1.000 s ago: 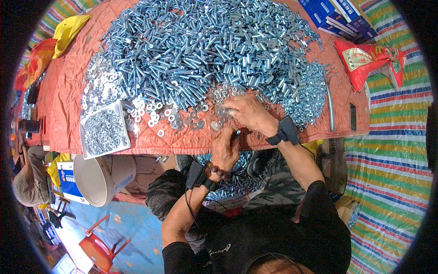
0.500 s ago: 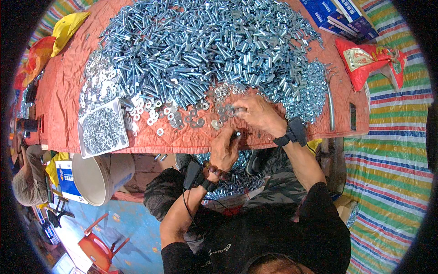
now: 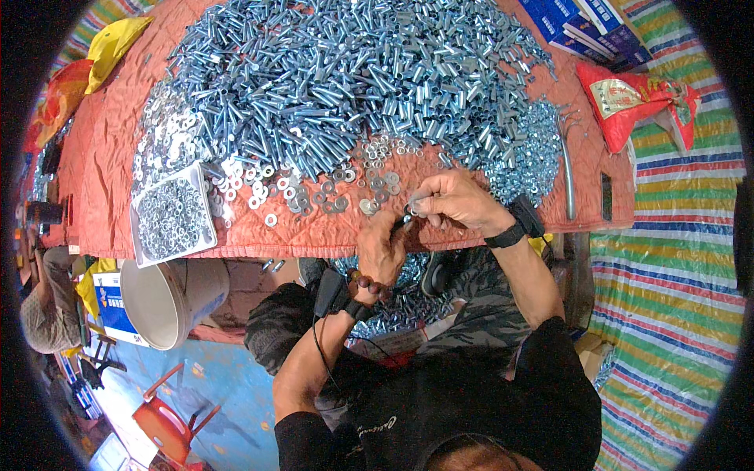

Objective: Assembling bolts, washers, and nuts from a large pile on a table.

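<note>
My left hand [image 3: 382, 247] is closed around a metal bolt [image 3: 407, 220] at the table's near edge, with only the bolt's end showing above the fingers. Right against that end, my right hand [image 3: 457, 202] pinches a small washer [image 3: 413, 209] between thumb and fingertips. Flat washers [image 3: 339, 204] lie scattered on the red cloth [image 3: 259, 239] just beyond my hands, with a group of smaller rings [image 3: 378, 149] farther off. A large heap of bolts and metal sleeves [image 3: 345, 86] covers the far part of the cloth.
A white tray of small rings [image 3: 206, 235] stands at the table's left edge. Small nuts [image 3: 528, 169] are piled at the right, beside a metal rod [image 3: 569, 177]. A red bag [image 3: 616, 110] lies at far right. Below the edge are a bucket [image 3: 179, 314] and more metal pieces [image 3: 408, 306].
My right hand has come from the washers toward me and now meets my left hand at the bolt's end, holding a washer. My left hand has shifted slightly.
</note>
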Demonstrator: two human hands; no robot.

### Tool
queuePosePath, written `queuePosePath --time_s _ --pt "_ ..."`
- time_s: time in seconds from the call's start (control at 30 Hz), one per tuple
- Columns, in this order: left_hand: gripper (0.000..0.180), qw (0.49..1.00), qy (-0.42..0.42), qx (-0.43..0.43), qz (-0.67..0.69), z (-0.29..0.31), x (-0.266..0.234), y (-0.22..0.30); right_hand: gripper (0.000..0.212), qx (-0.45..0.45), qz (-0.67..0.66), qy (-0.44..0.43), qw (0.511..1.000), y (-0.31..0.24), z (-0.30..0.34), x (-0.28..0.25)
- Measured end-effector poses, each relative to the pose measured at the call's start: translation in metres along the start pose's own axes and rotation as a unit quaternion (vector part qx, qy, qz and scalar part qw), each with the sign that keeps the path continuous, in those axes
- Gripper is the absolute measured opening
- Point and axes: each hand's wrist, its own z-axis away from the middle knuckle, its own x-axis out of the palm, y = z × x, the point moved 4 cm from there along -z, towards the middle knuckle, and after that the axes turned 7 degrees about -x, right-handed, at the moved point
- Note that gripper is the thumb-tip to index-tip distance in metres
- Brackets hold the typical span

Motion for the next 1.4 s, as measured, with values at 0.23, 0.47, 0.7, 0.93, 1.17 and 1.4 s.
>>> queuePosePath --time_s 0.23,0.47,0.7,0.93,1.17,1.4 --pt "0.015 1.0 0.0 0.01 0.013 0.001 -0.004 0.004 0.019 0.024 -0.072 0.033 0.997 0.009 0.008 0.005" --pt "0.013 1.0 0.005 0.011 0.015 0.0 -0.002 0.005 0.018 0.02 -0.113 0.045 0.992 0.014 0.013 0.004" --pt "0.013 1.0 0.001 0.019 -0.006 0.0 -0.002 -0.001 0.014 0.033 -0.108 0.056 0.992 0.017 0.014 0.013" --pt "0.011 1.0 0.004 0.007 -0.006 -0.001 0.0 -0.001 0.015 -0.04 -0.028 0.113 0.992 0.006 0.021 0.008" --pt "0.02 1.0 0.011 0.016 0.001 -0.001 0.0 0.002 0.022 -0.019 0.065 0.132 0.989 -0.003 0.028 -0.002" --pt "0.026 0.998 0.021 0.046 -0.024 0.0 0.004 0.005 0.035 -0.061 0.216 0.068 0.972 0.005 0.024 0.022"
